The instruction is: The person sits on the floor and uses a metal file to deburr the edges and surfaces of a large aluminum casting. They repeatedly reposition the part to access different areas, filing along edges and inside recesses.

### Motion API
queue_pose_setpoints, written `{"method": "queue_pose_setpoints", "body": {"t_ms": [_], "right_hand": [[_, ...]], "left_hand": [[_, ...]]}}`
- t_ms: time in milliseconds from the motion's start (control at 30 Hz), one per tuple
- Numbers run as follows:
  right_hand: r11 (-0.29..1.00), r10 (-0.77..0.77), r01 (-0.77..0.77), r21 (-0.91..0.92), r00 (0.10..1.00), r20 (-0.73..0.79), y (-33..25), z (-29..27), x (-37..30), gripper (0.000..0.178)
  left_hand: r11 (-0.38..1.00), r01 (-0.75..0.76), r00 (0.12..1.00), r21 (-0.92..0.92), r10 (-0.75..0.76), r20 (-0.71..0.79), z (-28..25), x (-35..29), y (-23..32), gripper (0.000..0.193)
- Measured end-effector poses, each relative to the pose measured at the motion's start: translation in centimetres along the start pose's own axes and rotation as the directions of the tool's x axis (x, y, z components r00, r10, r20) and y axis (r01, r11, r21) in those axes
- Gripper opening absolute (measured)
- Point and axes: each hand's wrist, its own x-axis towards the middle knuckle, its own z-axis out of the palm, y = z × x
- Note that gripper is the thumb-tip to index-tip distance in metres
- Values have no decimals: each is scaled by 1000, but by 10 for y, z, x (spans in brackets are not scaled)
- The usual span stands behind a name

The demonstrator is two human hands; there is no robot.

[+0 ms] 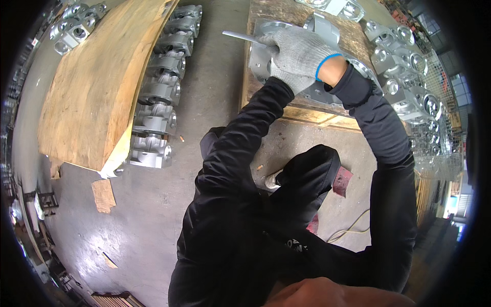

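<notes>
My two gloved hands meet over a silver metal casting (258,61) that lies on a wooden-topped stand. My right hand (305,48), in a grey knit glove with a blue cuff edge, is on top and closed. A narrow flat metal bar (240,36), perhaps a file, juts out to the left from its fist. Below and against it is my left hand (290,78), also in a grey glove; its fingers are largely covered, so its grip is hidden. Round bored openings of the casting (322,28) show beyond and beside my hands.
Left of me, a plywood sheet (97,87) slopes beside a row of similar castings (161,92). More castings (404,69) stand at the right near a wire mesh cage (442,82). A cardboard scrap (104,196) and a cable (348,231) lie on the floor.
</notes>
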Motion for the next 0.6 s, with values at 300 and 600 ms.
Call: {"method": "queue_pose_setpoints", "body": {"t_ms": [300, 600], "right_hand": [[999, -21, 16, -40, 991, -132, -10, 16, 3, 24], [890, 165, -53, 452, 963, -213, -20, 101, -92, 35]], "left_hand": [[-555, -140, 977, 820, 59, 207, 4, -6, 12, 66], [-909, -415, 747, 41, -315, 586, 137, -164, 56, 22]]}}
